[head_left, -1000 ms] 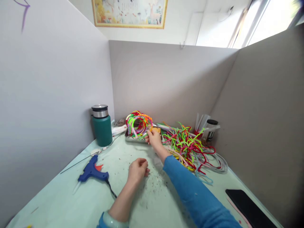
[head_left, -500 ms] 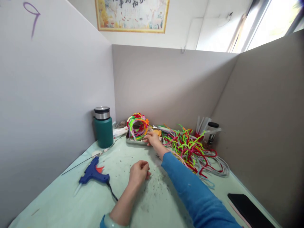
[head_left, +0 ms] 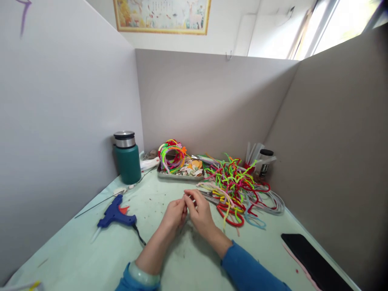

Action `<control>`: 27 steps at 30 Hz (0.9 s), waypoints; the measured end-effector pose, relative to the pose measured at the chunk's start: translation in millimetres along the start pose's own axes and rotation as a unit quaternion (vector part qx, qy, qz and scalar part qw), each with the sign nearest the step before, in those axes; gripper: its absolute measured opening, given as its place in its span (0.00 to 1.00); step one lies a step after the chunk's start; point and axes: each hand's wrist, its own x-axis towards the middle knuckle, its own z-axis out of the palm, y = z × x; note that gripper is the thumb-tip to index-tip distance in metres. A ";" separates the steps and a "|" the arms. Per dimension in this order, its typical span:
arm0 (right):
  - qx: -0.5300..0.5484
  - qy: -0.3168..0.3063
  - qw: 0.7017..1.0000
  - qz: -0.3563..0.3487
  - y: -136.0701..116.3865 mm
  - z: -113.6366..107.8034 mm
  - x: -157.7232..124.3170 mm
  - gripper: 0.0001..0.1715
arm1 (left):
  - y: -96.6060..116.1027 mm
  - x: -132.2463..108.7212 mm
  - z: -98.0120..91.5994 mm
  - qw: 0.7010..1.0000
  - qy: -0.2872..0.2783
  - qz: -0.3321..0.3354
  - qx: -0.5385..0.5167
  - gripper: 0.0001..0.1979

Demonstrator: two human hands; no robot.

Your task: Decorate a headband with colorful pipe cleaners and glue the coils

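Over the middle of the table my left hand [head_left: 175, 215] and my right hand [head_left: 199, 208] meet at the fingertips. Both are closed in a pinch; whatever they hold, if anything, is too small or hidden between the fingers. Behind them stands a shallow metal tray [head_left: 178, 177] of small shell-like pieces [head_left: 194, 167], with a coil of coloured pipe cleaners [head_left: 172, 157] at its left end. Just right of my right hand lie red-handled scissors [head_left: 232, 218], partly under a tangled heap of pipe cleaners [head_left: 232, 178].
A blue glue gun [head_left: 117, 213] lies at left, its cord running toward my left forearm. Behind it stands a green bottle [head_left: 127, 161]. A black-lidded jar [head_left: 265, 163] and clear sticks [head_left: 253, 153] are at back right, a black phone [head_left: 312, 258] at front right. Grey partitions [head_left: 212, 97] enclose the table.
My right hand has come back from the tray to my left hand, and their fingertips now meet. The tray's contents and the scissors are uncovered. The view has shifted slightly.
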 end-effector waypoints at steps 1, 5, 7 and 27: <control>0.013 0.012 1.000 0.008 0.7 0.4 -2.1 0.12 | 1.6 -1.9 -0.1 0.999 -0.033 -0.021 -0.033 0.23; 0.067 0.041 0.997 0.016 4.5 1.7 -2.2 0.11 | 5.8 -7.4 -2.7 0.977 -0.160 -0.065 -0.128 0.27; 0.086 0.035 0.996 0.015 4.8 1.5 -1.7 0.11 | 6.4 -9.1 -3.6 0.962 -0.202 -0.080 -0.162 0.28; 0.223 -0.076 0.961 0.144 6.9 0.0 6.2 0.08 | 10.8 -12.2 -6.8 0.891 -0.333 -0.196 -0.237 0.37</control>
